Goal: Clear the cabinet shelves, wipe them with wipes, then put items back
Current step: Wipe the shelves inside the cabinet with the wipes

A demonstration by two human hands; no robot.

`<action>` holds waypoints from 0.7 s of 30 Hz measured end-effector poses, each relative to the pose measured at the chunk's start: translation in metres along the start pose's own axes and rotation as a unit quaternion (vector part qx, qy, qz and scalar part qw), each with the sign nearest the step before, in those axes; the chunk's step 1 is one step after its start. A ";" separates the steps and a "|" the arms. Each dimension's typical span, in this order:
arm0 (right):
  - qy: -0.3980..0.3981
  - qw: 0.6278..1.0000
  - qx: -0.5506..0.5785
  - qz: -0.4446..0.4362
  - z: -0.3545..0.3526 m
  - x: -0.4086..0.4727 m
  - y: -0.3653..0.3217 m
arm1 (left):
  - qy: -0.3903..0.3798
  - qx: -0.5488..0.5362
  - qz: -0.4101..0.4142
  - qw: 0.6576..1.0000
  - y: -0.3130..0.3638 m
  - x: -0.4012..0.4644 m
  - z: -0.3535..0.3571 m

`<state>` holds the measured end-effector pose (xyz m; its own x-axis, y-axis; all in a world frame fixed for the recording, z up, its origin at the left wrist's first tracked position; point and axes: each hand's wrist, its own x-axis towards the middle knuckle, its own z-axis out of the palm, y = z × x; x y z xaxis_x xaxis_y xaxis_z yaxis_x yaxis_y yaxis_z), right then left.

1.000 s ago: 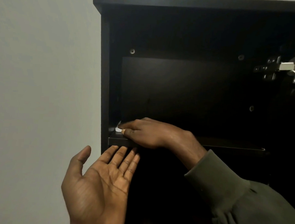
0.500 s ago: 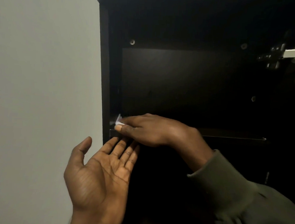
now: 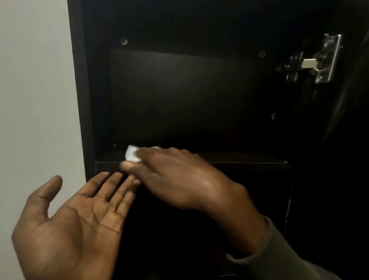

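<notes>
A dark cabinet stands open in front of me, and its upper shelf [image 3: 242,160] is bare. My right hand [image 3: 177,177] lies on the left part of that shelf and presses a small white wipe [image 3: 132,154] against it, the thumb along the shelf's front edge. The wipe shows only past the fingertips. My left hand [image 3: 74,226] is held palm up just below the shelf's front edge, fingers straight, with nothing in it.
A pale wall [image 3: 29,90] runs along the left of the cabinet's side panel [image 3: 80,82]. A metal door hinge [image 3: 314,60] sits at the upper right inside the cabinet. The space under the shelf is too dark to make out.
My right hand has slid the wipe a little to the right, away from the shelf's left corner. The view has moved closer. My left hand stays cupped under the edge.
</notes>
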<state>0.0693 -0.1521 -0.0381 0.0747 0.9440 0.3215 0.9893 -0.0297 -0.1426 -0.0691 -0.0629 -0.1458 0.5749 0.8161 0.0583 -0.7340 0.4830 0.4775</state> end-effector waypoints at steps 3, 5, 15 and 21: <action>0.013 0.992 0.013 0.122 -0.012 -0.024 0.030 | -0.066 -0.037 0.046 0.996 0.004 -0.003 0.016; 0.016 0.980 -0.002 0.200 -0.024 -0.043 0.050 | -0.063 -0.031 0.037 0.997 0.002 -0.004 0.021; 0.065 0.949 -0.073 0.299 -0.025 -0.058 0.066 | -0.065 -0.011 0.035 0.997 0.002 -0.007 0.027; 0.023 0.997 -0.016 0.073 0.014 0.021 -0.003 | -0.058 0.014 0.049 0.997 0.003 -0.004 0.022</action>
<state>0.0664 -0.1280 -0.0439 0.2235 0.9130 0.3414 0.9708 -0.1774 -0.1612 -0.0656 -0.0718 -0.1248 0.5396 0.8165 0.2055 -0.7795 0.3922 0.4885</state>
